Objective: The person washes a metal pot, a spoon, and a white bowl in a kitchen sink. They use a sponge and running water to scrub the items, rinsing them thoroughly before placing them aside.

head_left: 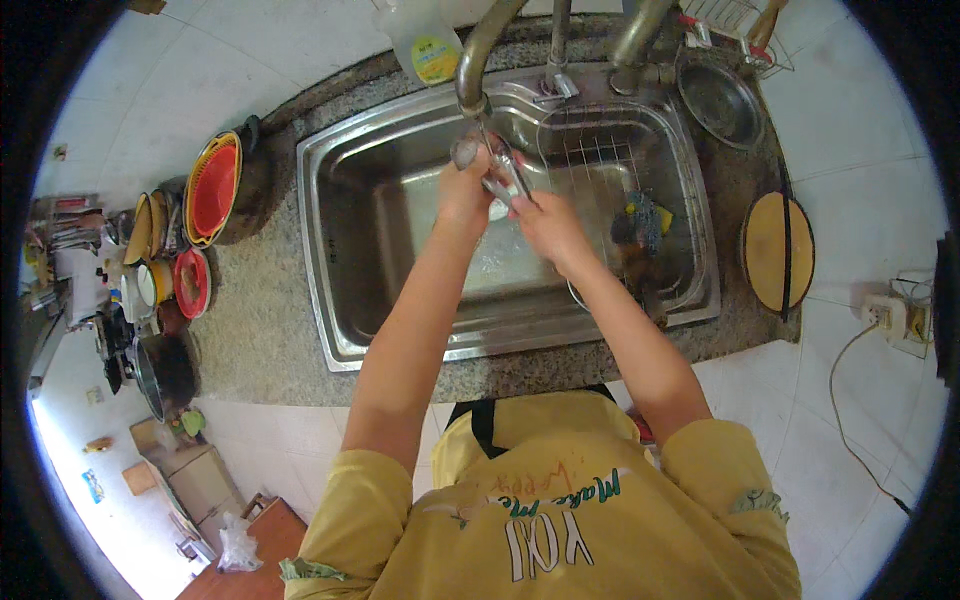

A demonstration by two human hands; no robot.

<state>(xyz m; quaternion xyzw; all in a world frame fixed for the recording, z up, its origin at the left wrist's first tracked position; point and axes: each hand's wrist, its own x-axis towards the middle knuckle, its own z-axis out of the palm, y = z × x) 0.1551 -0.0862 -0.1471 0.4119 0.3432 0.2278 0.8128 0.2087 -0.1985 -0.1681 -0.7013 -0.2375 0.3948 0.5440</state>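
Both my hands are together over the steel sink, under the running tap. My left hand is closed around shiny metal utensils. One has a rounded, spoon-like end showing past the fingers; their exact kind is hard to make out. To its right, my right hand has its fingers closed on the lower end of the same metal pieces. A thin stream of water falls from the spout onto them. Fingers hide part of what is held.
A wire rack spans the sink's right side, with a blue-and-yellow scrubber there. A dark pan and round wooden board stand right. Red and yellow baskets sit left; a soap bottle is behind the sink.
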